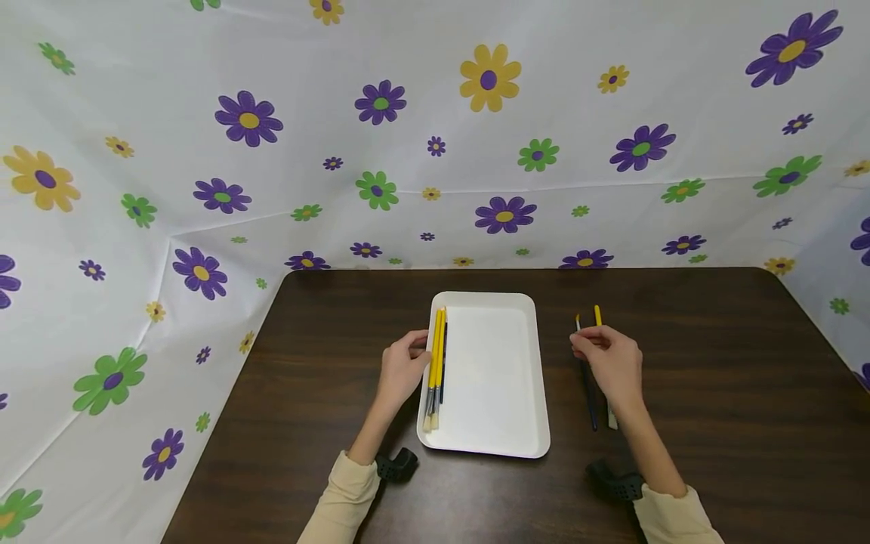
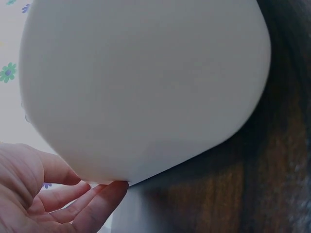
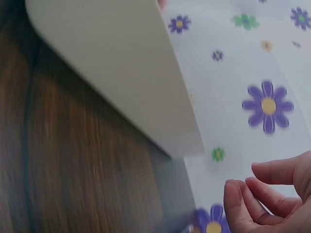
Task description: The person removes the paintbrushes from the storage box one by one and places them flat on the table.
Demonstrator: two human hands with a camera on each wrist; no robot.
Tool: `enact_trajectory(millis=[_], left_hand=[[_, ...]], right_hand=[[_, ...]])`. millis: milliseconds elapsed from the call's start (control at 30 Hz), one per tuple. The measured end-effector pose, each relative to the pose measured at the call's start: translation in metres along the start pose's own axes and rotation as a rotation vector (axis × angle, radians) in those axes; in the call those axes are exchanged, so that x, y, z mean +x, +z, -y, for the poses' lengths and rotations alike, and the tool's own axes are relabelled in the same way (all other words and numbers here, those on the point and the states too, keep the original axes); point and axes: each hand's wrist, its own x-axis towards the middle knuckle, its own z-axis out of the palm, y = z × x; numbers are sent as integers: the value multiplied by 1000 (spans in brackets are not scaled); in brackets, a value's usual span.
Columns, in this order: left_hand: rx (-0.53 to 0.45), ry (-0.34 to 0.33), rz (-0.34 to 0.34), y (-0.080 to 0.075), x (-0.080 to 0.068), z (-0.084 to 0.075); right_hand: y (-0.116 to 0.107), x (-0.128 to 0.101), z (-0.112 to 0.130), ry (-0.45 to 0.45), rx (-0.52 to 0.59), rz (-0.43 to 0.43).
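Note:
A white tray (image 1: pixel 492 370) lies on the table, and my left hand (image 1: pixel 404 368) pinches its left rim between thumb and fingers. Close up in the left wrist view, the fingertips (image 2: pixel 116 189) meet the tray edge. Along the tray's left side lie yellow paintbrushes (image 1: pixel 436 355) with bristles toward me, beside a thin dark-handled brush (image 1: pixel 444 370). To the right of the tray, my right hand (image 1: pixel 612 363) hovers over another dark-handled paintbrush (image 1: pixel 590 400) and a yellow paintbrush (image 1: pixel 598 316), partly covering both. A gap shows between its thumb and curved fingers (image 3: pixel 235 199), holding nothing visible.
The dark brown wooden table (image 1: pixel 734 393) extends on both sides of the tray. Behind it and to the sides hangs a white flower-print cloth (image 1: pixel 435 91). Black wrist cameras (image 1: pixel 397 466) are strapped at both sleeves.

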Motion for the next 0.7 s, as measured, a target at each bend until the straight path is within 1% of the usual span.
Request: enact_trajectory(millis=[167, 267, 433, 567, 700], left_hand=[[-1, 3, 3, 0, 0, 1], [0, 8, 4, 0, 0, 1], [-4, 13, 29, -1, -1, 0], [-4, 10, 47, -2, -1, -1], [13, 4, 50, -3, 1, -1]], right_hand=[[19, -6, 13, 3, 103, 28], [32, -8, 21, 8, 190, 43], [54, -12, 34, 36, 300, 54], [74, -14, 42, 57, 322, 64], [97, -15, 47, 62, 276, 121]])
